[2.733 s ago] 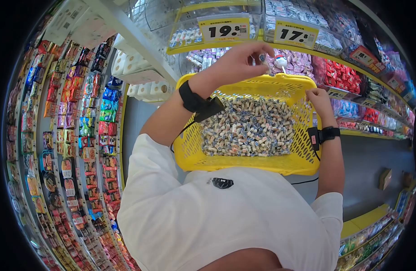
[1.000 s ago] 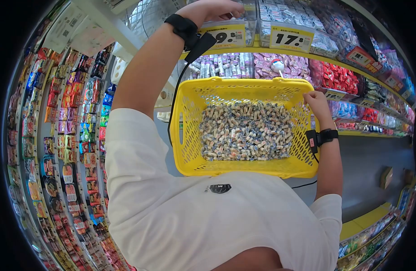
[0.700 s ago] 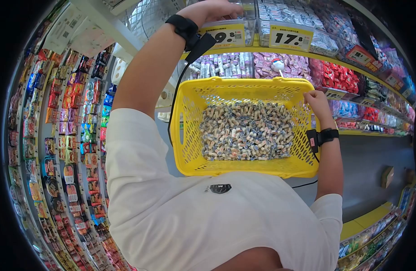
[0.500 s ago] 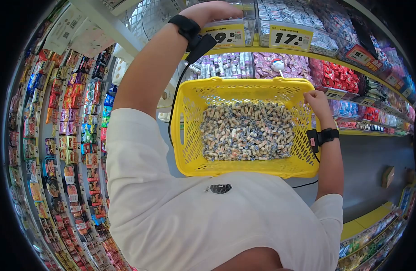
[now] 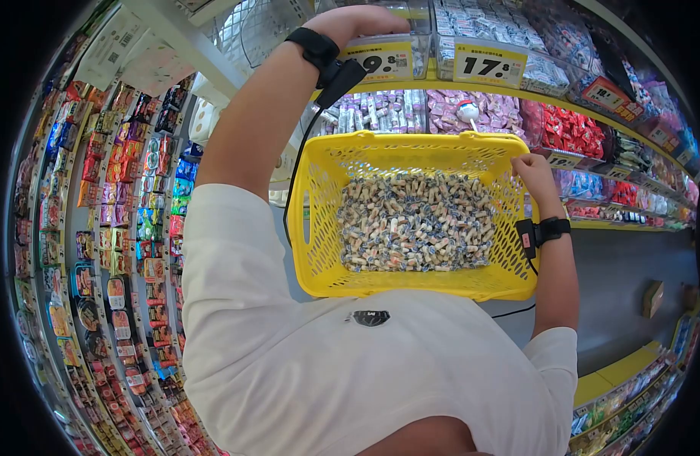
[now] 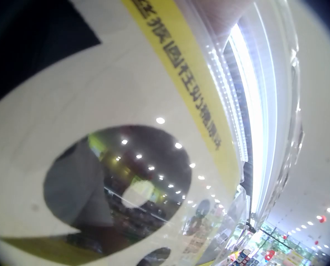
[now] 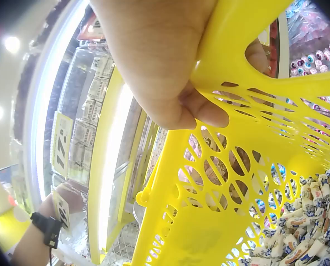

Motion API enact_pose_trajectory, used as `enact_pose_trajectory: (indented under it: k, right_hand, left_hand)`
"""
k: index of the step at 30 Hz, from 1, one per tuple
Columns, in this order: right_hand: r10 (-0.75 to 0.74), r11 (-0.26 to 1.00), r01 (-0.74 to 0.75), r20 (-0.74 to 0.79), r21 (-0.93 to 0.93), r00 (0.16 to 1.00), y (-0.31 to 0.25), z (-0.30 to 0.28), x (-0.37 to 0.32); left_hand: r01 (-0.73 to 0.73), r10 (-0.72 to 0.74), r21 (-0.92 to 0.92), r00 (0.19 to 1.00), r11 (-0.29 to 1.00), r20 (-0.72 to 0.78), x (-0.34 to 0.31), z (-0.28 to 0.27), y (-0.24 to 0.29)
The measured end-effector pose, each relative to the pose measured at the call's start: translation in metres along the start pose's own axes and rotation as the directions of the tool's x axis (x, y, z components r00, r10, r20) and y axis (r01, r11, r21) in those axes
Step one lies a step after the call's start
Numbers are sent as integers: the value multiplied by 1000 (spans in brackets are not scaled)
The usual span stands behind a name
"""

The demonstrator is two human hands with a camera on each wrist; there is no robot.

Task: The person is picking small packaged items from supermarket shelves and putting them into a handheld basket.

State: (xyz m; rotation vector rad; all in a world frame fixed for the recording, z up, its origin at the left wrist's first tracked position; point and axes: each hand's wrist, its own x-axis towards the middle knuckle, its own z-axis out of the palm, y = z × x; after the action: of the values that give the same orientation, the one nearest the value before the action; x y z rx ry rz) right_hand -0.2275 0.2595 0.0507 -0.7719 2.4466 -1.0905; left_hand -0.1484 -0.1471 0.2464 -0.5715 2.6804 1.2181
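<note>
Clock positions are read in the head view, centred on the yellow basket (image 5: 426, 144). The basket is level in front of me; its floor is covered by a heap of twist-wrapped candies (image 5: 417, 224), white with blue ends. My right hand (image 5: 534, 173) grips the basket rim at 2 o'clock; the fingers are curled round the rim, and a fingertip shows through the slot beneath it. The candies lie at 8 o'clock from these fingers, lower down and well apart. My left hand (image 5: 365, 20) is at 12 o'clock, behind the front wall of a transparent bin (image 5: 421, 59). Its fingertips are hidden; I cannot tell whether they are spread, pressed together or pinching. The candies in the basket lie near 6 o'clock from it, well apart. A second bin (image 5: 446, 47), adjoining the first on its 3 o'clock side, holds white packets (image 5: 487, 29). Red packets (image 5: 570, 131) fill a lower bin at 2 o'clock.
</note>
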Motion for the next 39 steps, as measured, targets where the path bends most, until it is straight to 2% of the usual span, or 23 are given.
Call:
enact_pose_trajectory:
  k: [17,24,27,30,33,36,39]
  right_hand:
    - [-2,1000,2,-10,14,1000,0,1,0]
    - [10,1000,-10,-7,17,1000,-8,-1,-3]
    - [2,1000,-2,-21,13,1000,-9,-1,-5]
    - [1,1000,-2,-21,-9,1000,-8,0,-4]
    - [-3,1000,3,-27,0,1000,0,2,0]
    - [0,1000,0,-30,9,1000,0,3,1]
    - [10,1000,-10,-31,12,999,-2,2,0]
  left_hand:
    - [-40,40,11,999,999,-17,9,1,-4]
    - [-153,157,48,983,987,-96,7,0,-6]
    - [-231,263,153,936,961,-235,-8,-2,9]
    - [-349,396,216,886,912,-241,-25,-5,25]
    - [-575,661,337,705,745,-259,-46,0,40]
    - [-470,636,467,708,749,-306,-87,16,62]
    - [-428,607,457,694,780,-387,-125,38,75]
